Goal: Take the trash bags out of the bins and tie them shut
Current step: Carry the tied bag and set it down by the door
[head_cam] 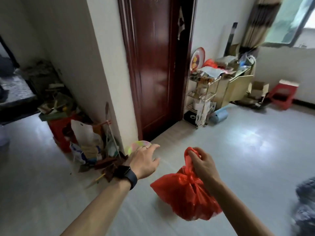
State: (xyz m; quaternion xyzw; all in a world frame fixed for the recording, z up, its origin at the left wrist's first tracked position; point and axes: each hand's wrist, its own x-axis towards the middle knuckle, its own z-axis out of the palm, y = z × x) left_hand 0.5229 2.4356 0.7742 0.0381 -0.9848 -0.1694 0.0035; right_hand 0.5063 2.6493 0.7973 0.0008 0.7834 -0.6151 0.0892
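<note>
Below the right hand (202,163) hangs a thin red plastic trash bag (184,198), full and bulging, apparently off the pale tiled floor (238,150), though contact underneath cannot be ruled out. Fingers curled tight round the stretched handle loops (189,151), which stick up past the knuckles; a knot (193,180) sits just under the wrist. Left hand (144,160), black smartwatch (126,175) on its wrist, is to the left of the bag and apart from it, fingers spread, holding nothing. Risks as judged: all the load rides on the drawn-thin handles, so a jerk or swing could stretch or tear the film at the knot. The knot looks like a single tie; if loose, it may slip and the mouth reopen. A small gap shows beside it, so contents could leak if the bag tips. Beyond the left hand, low against the wall corner, lies a heap of sticks, cartons and scraps (95,150); a bag swung that way could snag and puncture. Far right of the right hand, a blurred dark bag (306,201); its state cannot be told.
</note>
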